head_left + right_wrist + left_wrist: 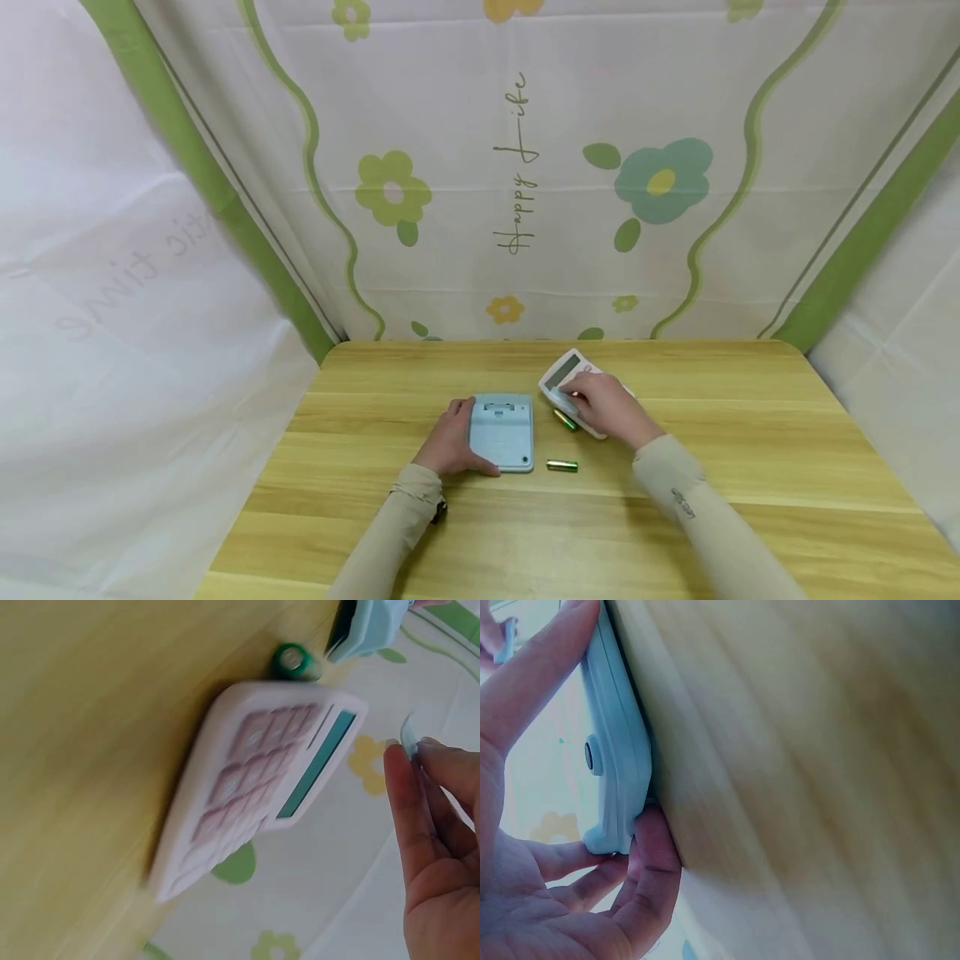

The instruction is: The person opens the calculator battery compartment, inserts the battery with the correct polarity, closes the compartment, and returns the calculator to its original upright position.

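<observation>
A light-blue device (501, 446), apparently a calculator, lies back side up, an uncovered battery slot at its far end. My left hand (447, 446) grips its left side, thumb along the near edge and fingers round the far edge. Over a white calculator with pink keys (247, 776), my right hand (609, 408) pinches a small, thin light-blue piece (409, 736) between thumb and fingertips. One green battery (565, 419) lies beside the white calculator. Another green battery (562, 466) lies nearer me, right of the blue device.
The wooden table (360, 500) carries all these things. A white curtain (450, 267) with flowers and green lines hangs behind its far edge, and more white cloth (150, 375) hangs at the sides.
</observation>
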`<control>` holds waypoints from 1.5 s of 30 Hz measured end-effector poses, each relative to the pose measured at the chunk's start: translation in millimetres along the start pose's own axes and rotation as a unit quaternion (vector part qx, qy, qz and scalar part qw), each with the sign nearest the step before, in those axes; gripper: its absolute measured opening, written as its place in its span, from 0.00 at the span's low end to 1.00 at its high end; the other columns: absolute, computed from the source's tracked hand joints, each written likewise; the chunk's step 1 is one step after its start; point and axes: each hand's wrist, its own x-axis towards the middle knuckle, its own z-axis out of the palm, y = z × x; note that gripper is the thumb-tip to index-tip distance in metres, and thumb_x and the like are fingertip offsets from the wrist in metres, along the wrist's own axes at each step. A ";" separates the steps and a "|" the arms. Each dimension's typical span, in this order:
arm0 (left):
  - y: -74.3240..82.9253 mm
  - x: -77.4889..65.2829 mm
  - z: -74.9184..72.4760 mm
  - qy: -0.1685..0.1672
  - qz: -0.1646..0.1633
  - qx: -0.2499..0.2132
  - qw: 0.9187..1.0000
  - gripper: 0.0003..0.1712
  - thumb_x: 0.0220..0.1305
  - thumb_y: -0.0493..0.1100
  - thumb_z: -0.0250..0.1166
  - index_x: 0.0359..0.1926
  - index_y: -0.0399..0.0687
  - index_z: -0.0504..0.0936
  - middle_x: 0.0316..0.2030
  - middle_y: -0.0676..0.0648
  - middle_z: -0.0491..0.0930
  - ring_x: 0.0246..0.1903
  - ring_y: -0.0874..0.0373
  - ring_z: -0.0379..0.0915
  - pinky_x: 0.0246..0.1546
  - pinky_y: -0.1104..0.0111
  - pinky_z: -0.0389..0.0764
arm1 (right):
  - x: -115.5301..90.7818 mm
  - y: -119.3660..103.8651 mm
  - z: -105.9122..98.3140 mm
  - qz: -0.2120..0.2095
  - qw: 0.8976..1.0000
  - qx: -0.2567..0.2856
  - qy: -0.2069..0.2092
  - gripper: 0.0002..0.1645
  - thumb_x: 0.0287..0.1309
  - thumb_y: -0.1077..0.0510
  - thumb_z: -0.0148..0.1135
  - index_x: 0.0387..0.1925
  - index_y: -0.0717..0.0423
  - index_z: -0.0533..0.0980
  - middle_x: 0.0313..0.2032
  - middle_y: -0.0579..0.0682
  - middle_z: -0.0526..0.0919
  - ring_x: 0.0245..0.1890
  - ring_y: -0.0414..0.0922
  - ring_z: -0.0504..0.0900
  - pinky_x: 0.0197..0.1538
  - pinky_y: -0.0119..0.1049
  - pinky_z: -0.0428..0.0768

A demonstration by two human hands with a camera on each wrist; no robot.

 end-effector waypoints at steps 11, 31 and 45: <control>1.3 -0.1 -3.2 0.002 -0.002 0.009 1.000 0.79 0.32 0.59 0.90 0.80 0.38 0.55 0.75 0.35 0.61 0.69 0.39 0.66 0.70 0.49 0.73 | -34.9 19.1 -7.2 -0.027 0.999 -0.012 -0.017 0.09 0.55 0.68 0.74 0.39 0.58 0.90 0.33 0.47 0.85 0.30 0.36 0.76 0.33 0.31 0.79; 5.3 -1.7 -4.9 0.002 -0.007 0.004 1.000 0.79 0.33 0.58 0.90 0.80 0.38 0.55 0.75 0.35 0.61 0.69 0.39 0.65 0.70 0.48 0.72 | -59.5 19.1 5.1 -0.054 0.994 -0.002 -0.097 0.07 0.53 0.68 0.76 0.30 0.53 0.90 0.29 0.42 0.86 0.28 0.32 0.77 0.33 0.29 0.81; 5.1 -0.2 -1.8 0.000 -0.003 0.006 1.000 0.79 0.32 0.58 0.91 0.80 0.38 0.55 0.75 0.36 0.61 0.69 0.39 0.65 0.70 0.48 0.72 | -63.8 21.6 6.3 -0.056 0.994 -0.017 -0.092 0.06 0.53 0.67 0.77 0.29 0.53 0.90 0.26 0.41 0.82 0.25 0.30 0.71 0.30 0.26 0.77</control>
